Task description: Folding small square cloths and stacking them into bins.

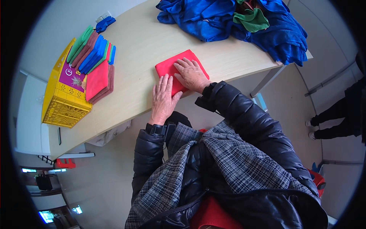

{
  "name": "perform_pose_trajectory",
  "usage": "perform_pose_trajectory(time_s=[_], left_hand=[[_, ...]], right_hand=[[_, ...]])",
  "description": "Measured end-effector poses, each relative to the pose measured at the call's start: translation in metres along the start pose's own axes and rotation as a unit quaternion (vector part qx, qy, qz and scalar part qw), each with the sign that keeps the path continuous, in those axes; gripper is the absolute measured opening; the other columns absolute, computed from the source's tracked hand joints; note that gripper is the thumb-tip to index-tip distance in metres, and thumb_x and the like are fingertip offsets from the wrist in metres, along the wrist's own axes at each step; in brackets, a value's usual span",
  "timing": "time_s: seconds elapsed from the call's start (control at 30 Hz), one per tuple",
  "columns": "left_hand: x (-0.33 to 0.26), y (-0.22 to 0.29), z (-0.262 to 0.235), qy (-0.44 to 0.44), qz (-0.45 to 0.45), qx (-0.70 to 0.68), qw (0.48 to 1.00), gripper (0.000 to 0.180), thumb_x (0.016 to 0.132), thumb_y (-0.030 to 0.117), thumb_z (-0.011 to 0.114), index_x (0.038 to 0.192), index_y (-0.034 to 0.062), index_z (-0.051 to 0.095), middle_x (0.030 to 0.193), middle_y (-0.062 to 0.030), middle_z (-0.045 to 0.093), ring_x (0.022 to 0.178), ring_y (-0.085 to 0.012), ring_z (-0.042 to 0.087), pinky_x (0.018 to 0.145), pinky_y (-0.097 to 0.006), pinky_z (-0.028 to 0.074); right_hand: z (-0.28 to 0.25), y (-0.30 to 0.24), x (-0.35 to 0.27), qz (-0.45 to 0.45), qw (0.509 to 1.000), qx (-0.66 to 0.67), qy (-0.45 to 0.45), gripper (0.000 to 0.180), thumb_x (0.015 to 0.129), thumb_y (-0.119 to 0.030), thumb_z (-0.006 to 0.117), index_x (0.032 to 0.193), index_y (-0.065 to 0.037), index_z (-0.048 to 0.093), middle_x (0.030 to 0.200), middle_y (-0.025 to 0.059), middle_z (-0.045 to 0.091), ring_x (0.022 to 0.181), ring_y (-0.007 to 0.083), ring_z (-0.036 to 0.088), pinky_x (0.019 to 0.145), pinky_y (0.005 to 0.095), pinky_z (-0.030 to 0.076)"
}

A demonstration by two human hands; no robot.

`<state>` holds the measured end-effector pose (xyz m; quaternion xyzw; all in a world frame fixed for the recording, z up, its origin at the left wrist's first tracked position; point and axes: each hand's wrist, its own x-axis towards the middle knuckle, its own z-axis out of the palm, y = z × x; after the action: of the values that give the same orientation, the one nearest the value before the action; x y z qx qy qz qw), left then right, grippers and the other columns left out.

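Observation:
A red cloth [167, 65], folded into a flat rectangle, lies near the front edge of the table. My right hand [190, 75] rests flat on its upper right part, fingers spread. Along its lower left side lies my left hand [164, 98], fingers stretched out and touching the cloth. Neither hand grips anything. To the left, folded red towels [97, 81] and a row of folded green, brown and blue towels [93, 49] are stacked against a yellow plastic crate [66, 108]. A large heap of blue cloths [207, 23] covers the far right of the table.
A green cloth [252, 21] sits on the blue heap. A small crumpled blue cloth [105, 24] lies at the far left, and a dark flat object [59, 136] near the table's left end. Another person's legs [331, 122] show at the right. A table leg [267, 80] stands below the right corner.

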<state>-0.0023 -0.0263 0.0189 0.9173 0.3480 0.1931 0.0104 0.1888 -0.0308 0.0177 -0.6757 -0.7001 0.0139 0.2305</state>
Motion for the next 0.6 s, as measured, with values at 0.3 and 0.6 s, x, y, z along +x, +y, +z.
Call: perform_pose_trajectory(time_s=[0.3,0.6], left_hand=[[-0.005,0.012,0.012,0.016,0.000,0.048,0.999,0.076,0.095,0.046,0.059,0.151,0.0002,0.034,0.159,-0.0157,0.031,0.148,-0.0323,0.028,0.119,-0.052,0.024],[-0.009,0.011,0.011,0.012,-0.002,0.071,0.997,0.076,0.095,0.045,0.060,0.150,-0.0012,0.035,0.159,-0.0167,0.030,0.148,-0.0323,0.027,0.120,-0.052,0.023]], right_hand=[[0.007,-0.008,-0.023,-0.019,0.996,-0.069,0.049,0.052,0.102,-0.037,0.046,0.145,-0.008,0.048,0.153,0.0129,0.042,0.145,0.0340,0.034,0.120,0.0493,0.023],[-0.004,0.011,-0.033,0.014,0.996,-0.058,0.068,0.052,0.101,-0.035,0.047,0.146,-0.008,0.046,0.153,0.0126,0.042,0.143,0.0342,0.035,0.118,0.0493,0.026]])
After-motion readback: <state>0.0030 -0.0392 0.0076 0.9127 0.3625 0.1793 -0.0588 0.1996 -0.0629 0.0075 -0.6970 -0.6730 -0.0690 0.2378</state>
